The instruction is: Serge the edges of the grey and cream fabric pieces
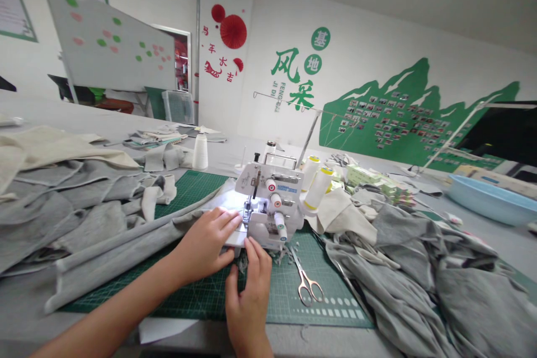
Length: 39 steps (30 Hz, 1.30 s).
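The left grip lies flat with its fingers stretched out, pressing on a long gray cloth, and its fingertips are right by the lit needle part of the sewing machine. The cloth runs from there back to the left in a soft fold, over the left arm's far side. The right grip is just below it, thumb and fingers spread a little, fingertips at the front edge of the machine; I cannot tell if it pinches anything. Right of it, gray scraps lie by the machine's foot, and the scissors rest near, points toward the machine (the loops face the person). Past the scissors, green mat shows up to a big cloth heap, so the right grip has some room that way, but the scissors are in the middle of it. The mat's near edge runs under the right wrist, and a thin strip of gray bench shows below it. Left of the left grip, another heap makes things tight. Ahead, the machine blocks the way, with yellow-topped thread cones at its right side.
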Available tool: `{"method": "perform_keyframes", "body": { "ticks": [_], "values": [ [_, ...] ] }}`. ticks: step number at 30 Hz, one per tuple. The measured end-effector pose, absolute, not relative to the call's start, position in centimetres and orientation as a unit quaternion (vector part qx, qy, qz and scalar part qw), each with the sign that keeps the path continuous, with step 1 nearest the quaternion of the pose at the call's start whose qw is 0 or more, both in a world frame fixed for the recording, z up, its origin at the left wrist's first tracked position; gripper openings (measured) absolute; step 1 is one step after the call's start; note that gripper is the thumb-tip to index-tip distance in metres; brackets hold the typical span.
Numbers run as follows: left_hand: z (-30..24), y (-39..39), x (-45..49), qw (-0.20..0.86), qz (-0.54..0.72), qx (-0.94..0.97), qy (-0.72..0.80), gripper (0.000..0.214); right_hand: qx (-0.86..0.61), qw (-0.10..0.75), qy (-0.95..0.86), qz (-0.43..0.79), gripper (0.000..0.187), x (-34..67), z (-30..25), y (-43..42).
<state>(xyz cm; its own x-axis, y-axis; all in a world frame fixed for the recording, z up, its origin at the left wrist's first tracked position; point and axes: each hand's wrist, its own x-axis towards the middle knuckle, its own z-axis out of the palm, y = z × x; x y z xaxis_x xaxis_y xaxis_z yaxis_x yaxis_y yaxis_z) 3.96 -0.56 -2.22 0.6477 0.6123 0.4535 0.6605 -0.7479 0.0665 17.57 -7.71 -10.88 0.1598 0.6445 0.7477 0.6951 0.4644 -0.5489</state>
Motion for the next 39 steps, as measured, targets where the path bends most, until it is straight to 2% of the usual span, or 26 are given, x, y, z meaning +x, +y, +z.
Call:
{"method": "perform_keyframes", "body": {
  "ticks": [8, 14, 16, 18, 20, 22, 25, 28, 33, 39],
  "values": [
    [-1.4, -1.0, 4.8, 0.065, -0.228, -0.883, -0.406, 0.052, -0.485, 0.624, -0.612, -0.004, 0.032, 17.5, -10.6, -8.3],
    [0.7, -0.4, 3.5, -0.004, -0.202, -0.912, -0.357, 0.057, -0.479, 0.627, -0.584, 0.191, 0.018, 15.7, -9.9, -8.2],
    [1.7, -0.2, 2.8, -0.053, -0.185, -0.921, -0.339, 0.057, -0.475, 0.612, -0.573, 0.266, 0.023, 14.4, -9.8, -7.8],
    [2.5, 0.0, 2.4, -0.091, -0.167, -0.922, -0.338, 0.051, -0.469, 0.592, -0.57, 0.324, 0.037, 12.9, -9.5, -7.4],
    [2.9, 0.4, 2.4, -0.107, -0.156, -0.918, -0.349, 0.042, -0.453, 0.584, -0.564, 0.367, 0.048, 11.3, -9.2, -7.0],
    [3.0, 1.0, 2.6, -0.109, -0.152, -0.914, -0.361, 0.038, -0.411, 0.598, -0.546, 0.419, 0.052, 9.7, -8.8, -6.4],
    [3.0, 1.9, 3.1, -0.12, -0.146, -0.908, -0.374, 0.036, -0.328, 0.65, -0.453, 0.515, 0.046, 7.3, -8.3, -4.8],
    [3.5, 2.6, 3.4, -0.154, -0.138, -0.901, -0.382, 0.033, -0.355, 0.687, -0.32, 0.548, 0.036, 5.4, -8.6, -2.8],
    [4.2, 3.3, 3.2, -0.243, -0.136, -0.873, -0.401, 0.029, -0.425, 0.668, -0.228, 0.566, 0.037, 4.1, -10.1, -1.4],
    [3.5, 4.3, 2.7, -0.415, -0.136, -0.792, -0.426, 0.036, -0.391, 0.669, -0.173, 0.608, 0.044, 4.5, -9.7, -2.6]
  ]
}}
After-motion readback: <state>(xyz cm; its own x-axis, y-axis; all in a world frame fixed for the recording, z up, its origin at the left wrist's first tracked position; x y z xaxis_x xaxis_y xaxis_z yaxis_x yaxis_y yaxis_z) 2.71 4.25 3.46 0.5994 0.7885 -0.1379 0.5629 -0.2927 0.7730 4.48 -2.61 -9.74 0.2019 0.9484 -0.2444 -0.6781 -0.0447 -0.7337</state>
